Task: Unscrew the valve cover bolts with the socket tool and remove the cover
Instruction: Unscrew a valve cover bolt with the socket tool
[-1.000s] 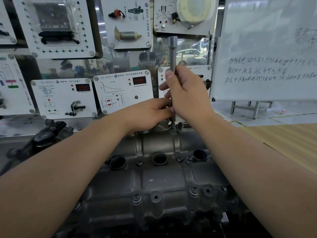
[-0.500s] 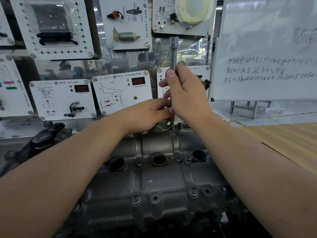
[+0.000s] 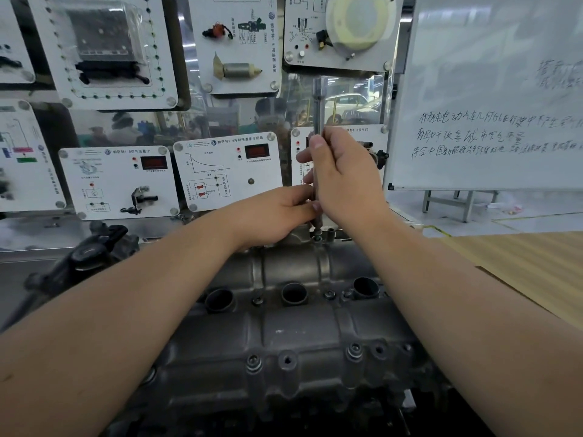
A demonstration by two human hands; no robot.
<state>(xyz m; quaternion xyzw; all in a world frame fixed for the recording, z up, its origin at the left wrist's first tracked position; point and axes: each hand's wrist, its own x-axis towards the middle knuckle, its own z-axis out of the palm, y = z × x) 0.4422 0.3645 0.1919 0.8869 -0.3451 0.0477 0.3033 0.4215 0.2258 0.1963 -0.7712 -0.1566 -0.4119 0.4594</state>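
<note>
Nothing has shifted: right hand [image 3: 344, 175] and left hand [image 3: 277, 212] still grip socket tool [image 3: 318, 102]

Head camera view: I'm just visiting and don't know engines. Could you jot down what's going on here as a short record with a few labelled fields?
Workpiece: grey metal valve cover, still on the engine
Tool: socket tool, upright, tip on a bolt at the cover's far edge
Right hand: grips the tool's shaft
Left hand: pinches the shaft low down
Near edge: bolts still seated
Background: training panels, whiteboard with handwriting
</note>
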